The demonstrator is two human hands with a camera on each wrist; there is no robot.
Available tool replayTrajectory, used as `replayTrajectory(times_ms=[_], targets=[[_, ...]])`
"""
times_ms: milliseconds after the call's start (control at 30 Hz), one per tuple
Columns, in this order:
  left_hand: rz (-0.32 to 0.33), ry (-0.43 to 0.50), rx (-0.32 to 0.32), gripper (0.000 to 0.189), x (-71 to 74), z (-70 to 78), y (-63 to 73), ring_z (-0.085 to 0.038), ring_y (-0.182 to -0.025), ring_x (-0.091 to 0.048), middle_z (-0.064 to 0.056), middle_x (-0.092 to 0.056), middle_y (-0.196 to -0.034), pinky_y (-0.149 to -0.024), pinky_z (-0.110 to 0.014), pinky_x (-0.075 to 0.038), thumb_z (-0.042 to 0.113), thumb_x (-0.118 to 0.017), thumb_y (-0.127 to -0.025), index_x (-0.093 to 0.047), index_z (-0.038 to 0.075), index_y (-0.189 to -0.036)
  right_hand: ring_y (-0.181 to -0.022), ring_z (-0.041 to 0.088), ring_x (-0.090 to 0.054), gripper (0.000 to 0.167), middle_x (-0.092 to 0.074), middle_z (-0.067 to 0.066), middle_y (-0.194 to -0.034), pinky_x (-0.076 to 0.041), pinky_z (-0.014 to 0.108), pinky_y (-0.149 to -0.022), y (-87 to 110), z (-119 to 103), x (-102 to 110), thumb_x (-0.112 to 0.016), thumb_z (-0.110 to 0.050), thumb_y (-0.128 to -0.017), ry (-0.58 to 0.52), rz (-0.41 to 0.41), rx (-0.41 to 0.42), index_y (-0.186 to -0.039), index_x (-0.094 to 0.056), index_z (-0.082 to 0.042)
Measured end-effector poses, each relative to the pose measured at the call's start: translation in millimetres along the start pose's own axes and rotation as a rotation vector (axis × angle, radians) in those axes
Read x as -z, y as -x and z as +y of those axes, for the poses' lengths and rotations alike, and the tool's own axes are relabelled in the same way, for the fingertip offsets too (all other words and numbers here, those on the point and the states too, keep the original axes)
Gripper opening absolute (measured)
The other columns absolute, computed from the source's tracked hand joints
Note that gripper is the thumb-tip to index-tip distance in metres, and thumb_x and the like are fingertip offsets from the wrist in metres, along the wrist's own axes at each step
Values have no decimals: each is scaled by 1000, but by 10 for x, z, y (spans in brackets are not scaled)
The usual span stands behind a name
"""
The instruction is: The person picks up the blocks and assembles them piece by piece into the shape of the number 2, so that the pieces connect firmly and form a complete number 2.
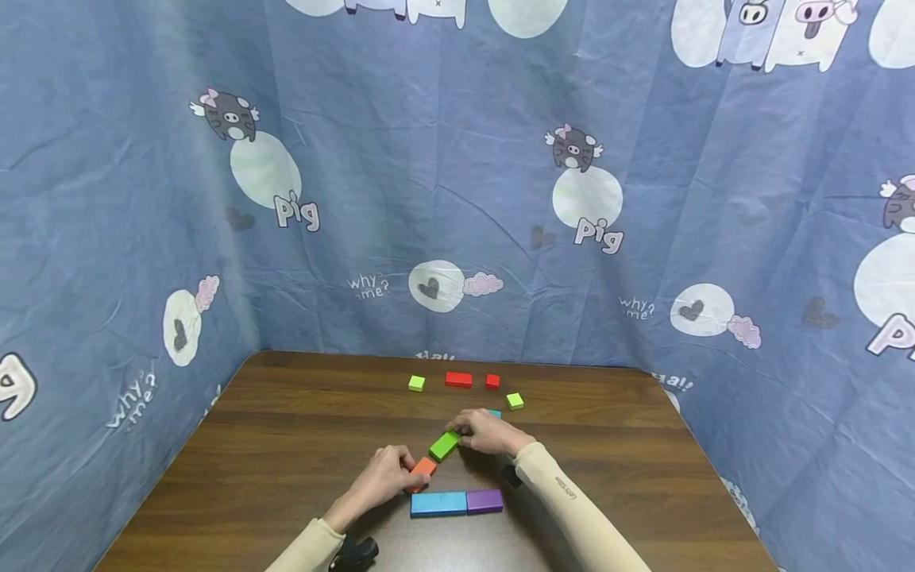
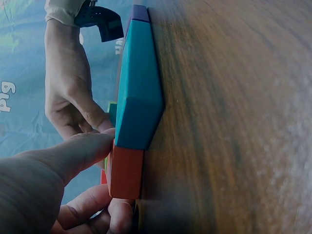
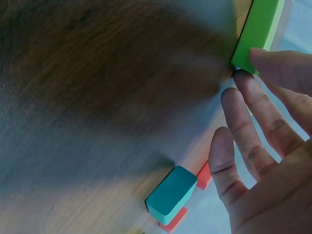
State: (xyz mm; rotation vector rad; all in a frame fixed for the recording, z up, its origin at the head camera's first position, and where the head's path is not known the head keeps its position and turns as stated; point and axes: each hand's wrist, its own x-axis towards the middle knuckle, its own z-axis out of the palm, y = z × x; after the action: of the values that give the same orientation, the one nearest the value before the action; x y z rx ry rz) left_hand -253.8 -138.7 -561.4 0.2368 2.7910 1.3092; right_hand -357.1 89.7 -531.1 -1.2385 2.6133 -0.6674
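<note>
My left hand [image 1: 384, 477] pinches an orange block [image 1: 425, 467] between thumb and fingers, low on the table. In the left wrist view the thumb lies along one side of the orange block [image 2: 126, 171], fingertips at its other side. My right hand [image 1: 491, 434] holds the far end of a longer green block [image 1: 445, 446]; the right wrist view shows thumb and fingertips at the end of the green block [image 3: 258, 31]. Orange and green stand slanted, nearly end to end. Nearer me, a long blue block [image 1: 438, 504] meets a purple block [image 1: 484, 501] in a straight row.
Behind my right hand a blue-green block [image 1: 495, 414] is partly hidden. Farther back lie a long red block [image 1: 459, 380], a small red block [image 1: 493, 381] and two lime blocks [image 1: 417, 384]. The wooden table [image 1: 300, 429] ends at a blue patterned curtain [image 1: 429, 199].
</note>
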Motion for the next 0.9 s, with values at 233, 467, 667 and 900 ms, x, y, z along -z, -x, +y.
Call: replayTrajectory(times_ms=[233,467,667,900], targets=[[-5,0,35,29,-16,-3,-10,-10,-62,-49,2,-58,-71,-51,-25,-38,27,-82,-74,-61,7,-79,-98,10,-62,30,-66,1,-111,-48,21,-80,-2,-20,-25,-65,-6,-89,15,-10,6,-118,-68,-13],[-9,13,11,29,1,1,-11,-11,-62,-50,1,-58,-71,-50,-25,-39,27,-81,-75,-61,6,-79,-98,9,-62,31,-65,-1,-112,-48,20,-80,-25,-38,-46,-65,-7,-90,9,-25,16,-120,-67,-13],[-5,14,0,30,-3,-6,-6,-11,-61,-50,2,-58,-71,-50,-25,-39,28,-81,-74,-61,7,-79,-96,9,-62,31,-65,-1,-111,-49,21,-80,-37,-55,-62,-66,-6,-88,10,-24,34,-119,-67,-13],[-10,15,4,30,1,2,-3,-11,-61,-49,1,-58,-72,-50,-25,-38,27,-81,-75,-61,7,-79,-92,5,-60,32,-65,-4,-110,-48,19,-79,-55,-66,-76,-69,-7,-87,27,-22,36,-118,-68,-15]])
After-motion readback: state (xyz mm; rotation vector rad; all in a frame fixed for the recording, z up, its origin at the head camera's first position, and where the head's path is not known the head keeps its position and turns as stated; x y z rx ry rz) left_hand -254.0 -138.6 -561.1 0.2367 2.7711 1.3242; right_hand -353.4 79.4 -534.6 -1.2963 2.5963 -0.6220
